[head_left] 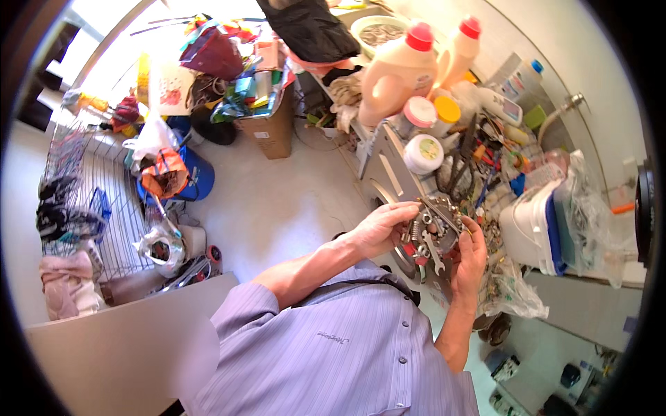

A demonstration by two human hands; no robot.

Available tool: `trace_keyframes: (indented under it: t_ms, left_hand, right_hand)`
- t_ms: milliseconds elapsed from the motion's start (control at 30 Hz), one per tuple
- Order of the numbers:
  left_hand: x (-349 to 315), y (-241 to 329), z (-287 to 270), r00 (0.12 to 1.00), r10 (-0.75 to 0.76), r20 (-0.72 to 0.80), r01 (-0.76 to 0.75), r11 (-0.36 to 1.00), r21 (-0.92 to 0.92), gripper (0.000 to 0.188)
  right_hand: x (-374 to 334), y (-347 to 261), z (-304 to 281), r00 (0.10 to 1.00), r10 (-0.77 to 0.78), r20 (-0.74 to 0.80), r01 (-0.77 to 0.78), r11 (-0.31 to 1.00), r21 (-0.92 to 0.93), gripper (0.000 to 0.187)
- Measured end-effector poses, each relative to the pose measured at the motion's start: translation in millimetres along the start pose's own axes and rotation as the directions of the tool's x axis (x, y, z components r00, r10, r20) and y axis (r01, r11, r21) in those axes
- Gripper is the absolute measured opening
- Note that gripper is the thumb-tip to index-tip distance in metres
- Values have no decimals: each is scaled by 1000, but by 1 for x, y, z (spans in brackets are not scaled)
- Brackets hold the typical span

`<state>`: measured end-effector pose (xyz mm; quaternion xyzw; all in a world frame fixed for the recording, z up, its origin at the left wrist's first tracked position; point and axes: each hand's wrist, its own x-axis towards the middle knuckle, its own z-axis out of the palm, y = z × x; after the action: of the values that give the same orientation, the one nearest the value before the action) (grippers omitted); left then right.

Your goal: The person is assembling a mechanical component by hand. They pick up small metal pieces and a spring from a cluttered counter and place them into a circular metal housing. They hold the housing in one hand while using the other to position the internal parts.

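Observation:
In front of my chest is a dish-like holder of metal parts, heaped with nuts, springs and bolts. A small open-ended wrench lies on the near side of the heap, and a long thin metal piece slants across its top. My right hand grips the right side of the holder, thumb over the edge. From the left, my left hand reaches the heap with its fingertips pressed together at the upper left edge. Whatever lies between those fingertips is too small to make out. The parts hide most of the holder.
A cluttered counter on the right holds large detergent bottles, a white jar, black-handled scissors and a white bucket. Across the floor stand a cardboard box, a blue bin and a wire rack.

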<state>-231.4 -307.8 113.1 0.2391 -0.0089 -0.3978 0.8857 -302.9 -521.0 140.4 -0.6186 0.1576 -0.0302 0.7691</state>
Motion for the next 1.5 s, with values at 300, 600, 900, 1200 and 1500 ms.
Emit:
trace_keyframes:
  t_ms: [300, 600, 900, 1200, 1500]
  left_hand:
    - [-16, -10, 1, 998, 59, -25, -59, 998, -19, 38]
    - [-9, -33, -1, 994, 109, -19, -108, 993, 53, 35]
    - [-7, -43, 8, 992, 104, -78, -99, 993, 63, 43]
    - [-1, -60, 18, 991, 134, 19, -135, 987, 92, 44]
    - [6, -77, 28, 987, 100, 125, -108, 992, 64, 54]
  right_hand:
    - [-2, 6, -9, 990, -140, -11, 132, 956, -260, 42]
    - [-13, -32, -6, 931, -357, 79, 301, 627, -718, 12]
    - [-9, -38, -19, 892, -410, 188, 395, 511, -763, 21]
    - [-21, -39, -38, 888, -437, 145, 406, 595, -694, 35]
    - [-26, -24, -63, 987, -103, 124, 109, 993, -39, 57]
